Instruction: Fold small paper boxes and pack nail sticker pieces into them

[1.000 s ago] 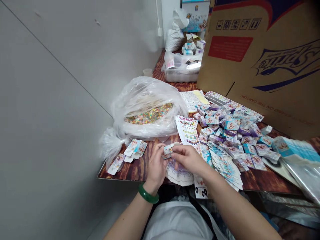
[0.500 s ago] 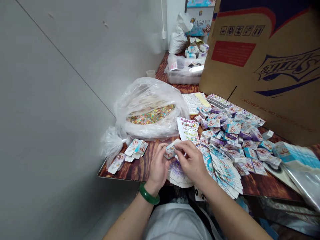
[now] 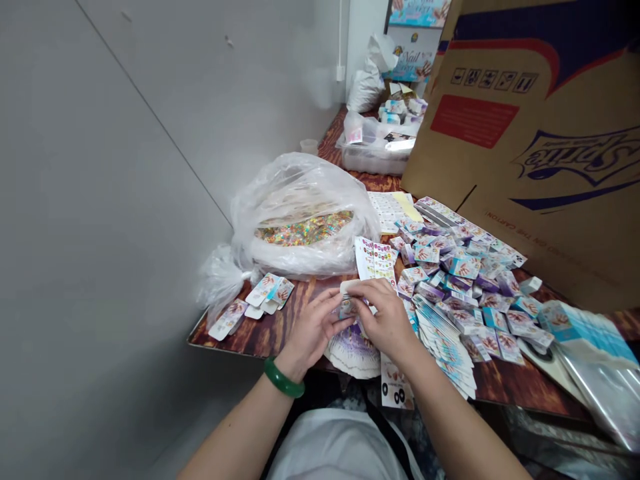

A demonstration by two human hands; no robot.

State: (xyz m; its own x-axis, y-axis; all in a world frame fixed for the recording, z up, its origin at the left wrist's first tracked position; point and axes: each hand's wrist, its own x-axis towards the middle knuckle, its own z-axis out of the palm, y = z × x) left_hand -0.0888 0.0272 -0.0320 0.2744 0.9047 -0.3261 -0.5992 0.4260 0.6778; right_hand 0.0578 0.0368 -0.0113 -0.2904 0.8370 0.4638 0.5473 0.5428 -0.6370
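Note:
Between both hands is a small printed carton with a pale rounded flap at its top, largely covered by fingers. My left hand, with a green bangle at the wrist, grips its left side between thumb and fingers. From the right, my right hand curls its fingers over the carton, thumb pressed to the near side. Below them lies a fan of flat purple-and-white cartons. Another fan of flat blue-and-white cartons spreads right of my right wrist.
A clear plastic bag of colourful small bits stands behind my hands. Several flattened cartons lie at left. Folded boxes form a heap at right, before a large brown carton. Sticker sheets lie mid-table. A grey wall borders the left.
My right hand's fingers have closed further over the small carton, which is now turned more edge-on. My left fingers have opened out somewhat beneath it. The camera view has shifted slightly.

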